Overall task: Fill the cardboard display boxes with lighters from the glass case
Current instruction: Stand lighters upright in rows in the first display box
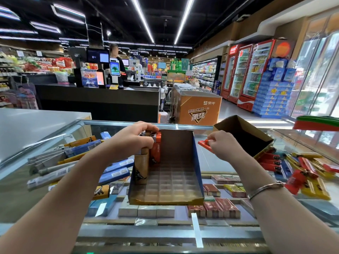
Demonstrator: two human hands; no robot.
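Orange freezer chest [199,107] beyond counter; red drink fridges [245,74] right; checkout counter [99,99] left.

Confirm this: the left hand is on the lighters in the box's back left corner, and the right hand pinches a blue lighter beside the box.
One thing is wrong: the lighter pinched by the right hand is orange-red, not blue, as the head view shows. The left hand is indeed on the lighters in the box's back left corner.

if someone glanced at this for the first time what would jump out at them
The cardboard display box at centre on the glass case, mostly empty, the left hand gripping the lighters at its far left corner. Just right, the right hand pinches an orange lighter; loose lighters lie piled at far right.
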